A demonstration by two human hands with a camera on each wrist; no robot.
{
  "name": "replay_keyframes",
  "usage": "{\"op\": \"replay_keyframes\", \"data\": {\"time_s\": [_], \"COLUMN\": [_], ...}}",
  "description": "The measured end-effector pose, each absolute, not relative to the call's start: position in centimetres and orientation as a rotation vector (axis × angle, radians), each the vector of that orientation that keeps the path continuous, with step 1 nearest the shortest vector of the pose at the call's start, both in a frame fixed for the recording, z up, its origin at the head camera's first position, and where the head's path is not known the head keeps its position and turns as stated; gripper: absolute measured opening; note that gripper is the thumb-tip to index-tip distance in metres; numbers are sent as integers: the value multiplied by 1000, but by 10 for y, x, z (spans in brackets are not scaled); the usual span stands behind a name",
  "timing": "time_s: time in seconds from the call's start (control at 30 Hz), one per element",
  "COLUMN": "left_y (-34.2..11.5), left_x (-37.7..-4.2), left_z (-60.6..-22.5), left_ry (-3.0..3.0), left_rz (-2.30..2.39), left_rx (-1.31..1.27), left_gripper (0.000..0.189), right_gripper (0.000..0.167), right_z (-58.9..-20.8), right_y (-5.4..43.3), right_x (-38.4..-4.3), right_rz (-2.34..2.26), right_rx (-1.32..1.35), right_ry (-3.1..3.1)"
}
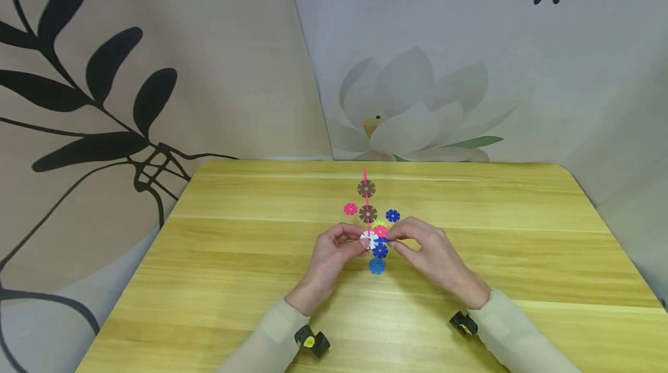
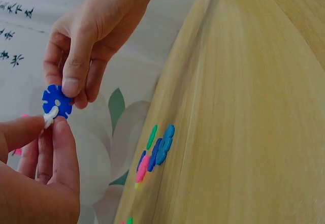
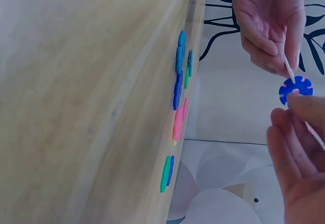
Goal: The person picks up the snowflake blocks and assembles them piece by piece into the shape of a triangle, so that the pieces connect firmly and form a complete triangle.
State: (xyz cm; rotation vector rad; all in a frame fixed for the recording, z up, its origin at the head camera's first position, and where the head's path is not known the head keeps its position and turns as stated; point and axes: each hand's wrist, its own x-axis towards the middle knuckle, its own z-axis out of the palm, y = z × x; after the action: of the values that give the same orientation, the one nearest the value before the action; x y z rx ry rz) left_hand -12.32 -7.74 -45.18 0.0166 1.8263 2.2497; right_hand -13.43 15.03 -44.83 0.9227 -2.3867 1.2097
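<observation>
Your left hand [image 1: 326,260] has the white disc [image 1: 371,235] pinched, thumb to fingers, and your right hand [image 1: 438,257] pinches a blue disc [image 2: 57,95] right against it! Both are over the desk [image 1: 219,280], about midway between its left and right edges.

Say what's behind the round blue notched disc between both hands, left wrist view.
Pale printed backdrop shows behind the round blue notched disc, past its edges; whatever the disc itself covers can't be seen.

Wooden table [image 1: 209,280], dark leaves [image 1: 112,65] (printed), pale lotus [image 1: 409,129]
</observation>
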Motion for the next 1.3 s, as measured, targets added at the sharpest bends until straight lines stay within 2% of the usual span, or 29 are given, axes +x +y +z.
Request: {"op": "replay_keyframes", "data": {"time_s": [0.27,0.63,1.0,1.3], "left_y": [-79,-76,-74,-76], "left_x": [-123,-124,-126,-126], "left_z": [-451,-450,-446,-448], "left_ry": [1797,1811,1876,1944], "left_rz": [2208,2049,2033,2023], "left_rx": [61,120,128,110], "left_gripper": [32,71,42,38], "right_gripper": [33,35,36,39], "right_z": [-449,-450,-451,-451], "right_y": [148,144,141,150], "right_x": [-134,-132,-130,-131], "right_rz": [1088,1066,1051,1040], "right_rx": [1047,1066,1044,1048], "right_ry": [-2188,-2128,-2114,-2223]}}
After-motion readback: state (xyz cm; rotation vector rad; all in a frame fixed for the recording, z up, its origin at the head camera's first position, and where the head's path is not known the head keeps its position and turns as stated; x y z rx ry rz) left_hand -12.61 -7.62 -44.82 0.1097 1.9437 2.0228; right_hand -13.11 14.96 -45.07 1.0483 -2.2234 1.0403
